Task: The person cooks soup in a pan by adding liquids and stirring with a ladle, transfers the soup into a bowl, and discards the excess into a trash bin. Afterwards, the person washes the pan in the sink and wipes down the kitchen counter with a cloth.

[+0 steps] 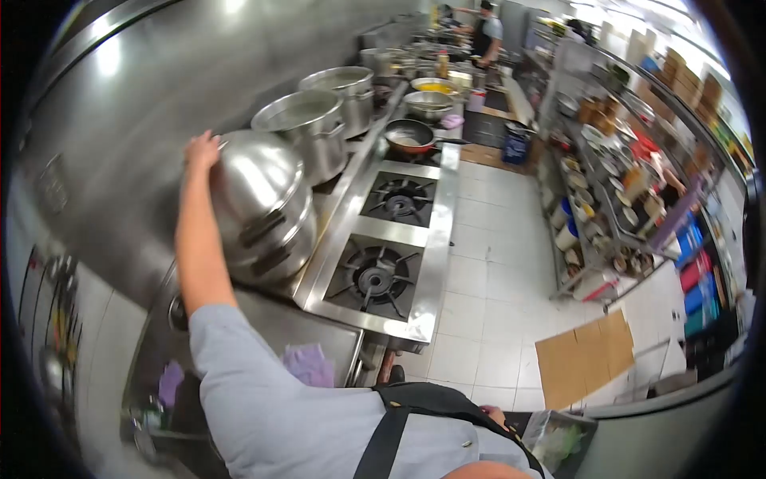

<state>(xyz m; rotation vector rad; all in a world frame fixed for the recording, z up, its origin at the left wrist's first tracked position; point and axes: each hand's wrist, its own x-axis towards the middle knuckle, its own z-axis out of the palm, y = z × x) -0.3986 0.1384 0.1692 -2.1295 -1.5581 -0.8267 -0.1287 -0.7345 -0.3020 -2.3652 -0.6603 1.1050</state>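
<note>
My left hand [203,150] reaches out to the far side of a large steel pot's domed lid [257,177]. Its fingers are curled at the lid's far edge, by a small metal handle. The lid sits on a wide pot [291,243], with dark loop handles on the near side of both. Only a small part of my right hand [495,415] shows, low beside my dark apron [431,397]; its fingers are mostly hidden. Two tall steel pots, one nearer [319,152] and one farther [359,104], stand beyond the lidded one.
Gas burners [375,279] run along the stove, with a frying pan [411,137] farther back. Purple cloths [309,366] lie on the steel counter [263,319]. Cardboard [586,357] lies on the tiled floor. Loaded shelves [594,199] line the right; another person [485,36] stands far back.
</note>
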